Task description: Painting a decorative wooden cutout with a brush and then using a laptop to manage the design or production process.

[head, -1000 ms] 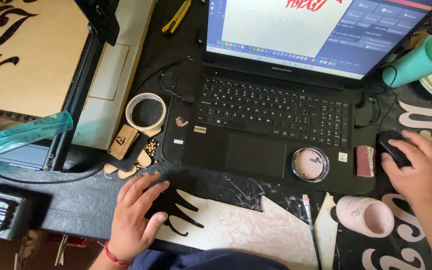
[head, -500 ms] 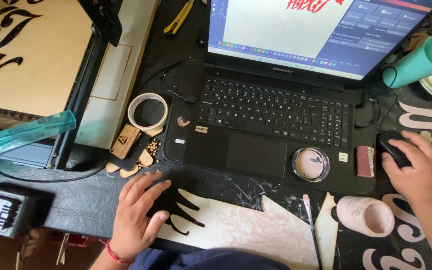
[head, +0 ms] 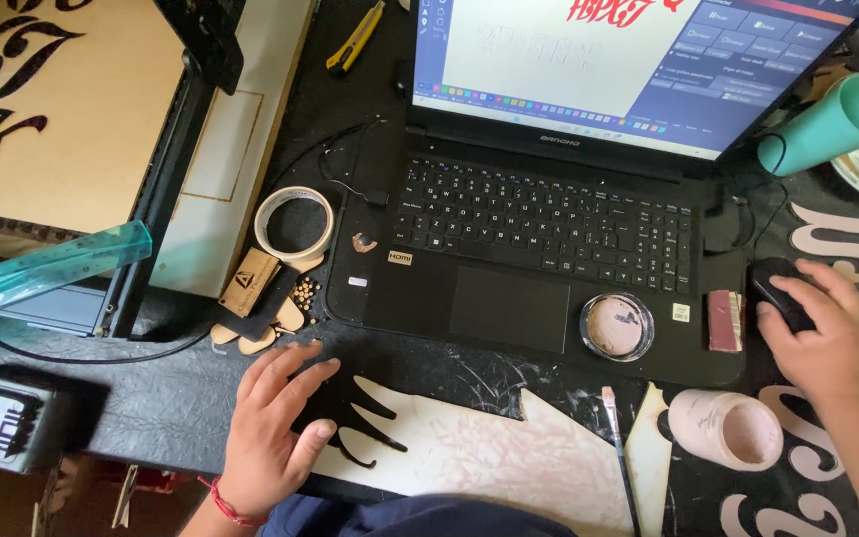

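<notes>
Inspection, largest item first. The black worktable [head: 131,398] carries everything noted here. The laptop [head: 549,249] sits at centre, screen toward twelve o'clock with a design program open. A tan engraved board [head: 52,109] lies at ten o'clock. A pale cut-out sheet [head: 469,457] lies at six o'clock, along the near edge. A teal roll [head: 827,124] lies at two o'clock. A pink jar [head: 728,430] stands at four o'clock, just beside my wrist. A tape ring [head: 294,223] sits at nine o'clock of the keyboard, and a thin brush [head: 616,438] lies at five.

My right hand [head: 827,338] is at three o'clock, cupped over the black mouse [head: 775,294], fingers draped on top, palm holding it loosely. My left hand [head: 275,433] lies at seven o'clock, flat and spread, gripping nothing, fingertips touching the sheet's dark edge.

Judgement: pointer work goes best with the wrist planted, small strokes, and the jar kept apart from the forearm.
</notes>
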